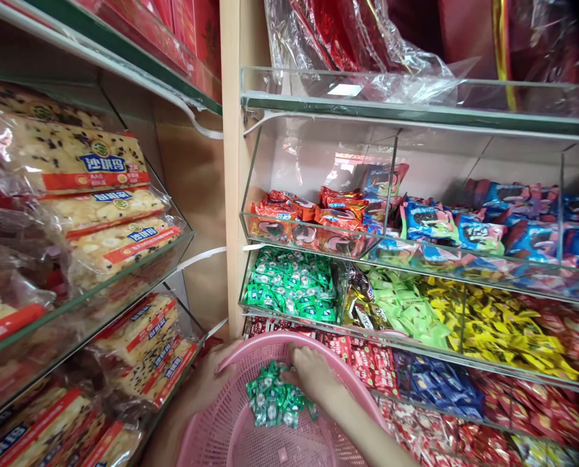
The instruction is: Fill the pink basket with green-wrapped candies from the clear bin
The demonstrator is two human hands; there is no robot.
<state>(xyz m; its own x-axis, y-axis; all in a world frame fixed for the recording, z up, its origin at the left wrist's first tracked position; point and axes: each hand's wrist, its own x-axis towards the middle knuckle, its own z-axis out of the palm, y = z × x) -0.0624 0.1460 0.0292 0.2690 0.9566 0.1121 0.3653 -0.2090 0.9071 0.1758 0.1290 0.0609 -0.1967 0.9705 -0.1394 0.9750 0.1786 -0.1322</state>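
The right hand (313, 375) is reaching into the pink plastic basket (250, 441), its fingers (296, 357) curled down onto a small heap of green-wrapped candies (274, 402) (shiny green wrappers with white patches, loosely piled) lying near the basket's far rim. Whether the fingers are pinching any candy cannot be told. The left hand (211, 376) is gripping the basket's left rim, fingers wrapped over the edge. Just above, the acrylic shelf bin (292, 285) at the left end of the middle shelf is holding many more of the same green candies, beside bins of lime and yellow sweets (493, 324).
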